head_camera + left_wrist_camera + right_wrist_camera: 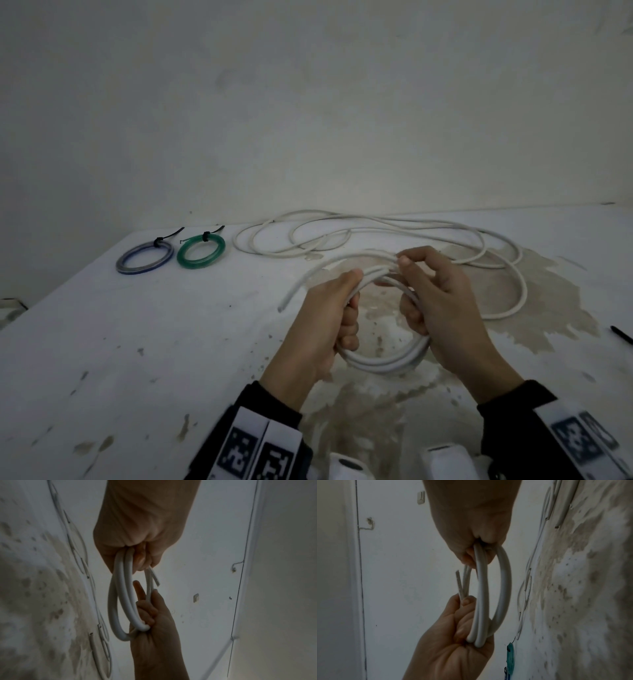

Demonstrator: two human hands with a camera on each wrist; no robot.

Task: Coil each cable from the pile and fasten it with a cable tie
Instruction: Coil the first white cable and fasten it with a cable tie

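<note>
A white cable (pixel 387 365) is wound into a small coil of a few loops, held above the table in front of me. My left hand (pixel 342 308) grips the coil's left side with fingers curled round the loops (pixel 120 595). My right hand (pixel 424 287) holds the right side, thumb and fingers pinching the strands (pixel 481 595) at the top. The cable's cut end (pixel 281 307) sticks out to the left. The uncoiled length (pixel 376 226) lies in loose loops on the table behind my hands.
At the back left lie a blue coil (pixel 145 257) and a green coil (pixel 201 251), each fastened with a black tie. A black strip (pixel 621 334) lies at the right edge. The white table (pixel 137 342) is stained, and a wall stands behind it.
</note>
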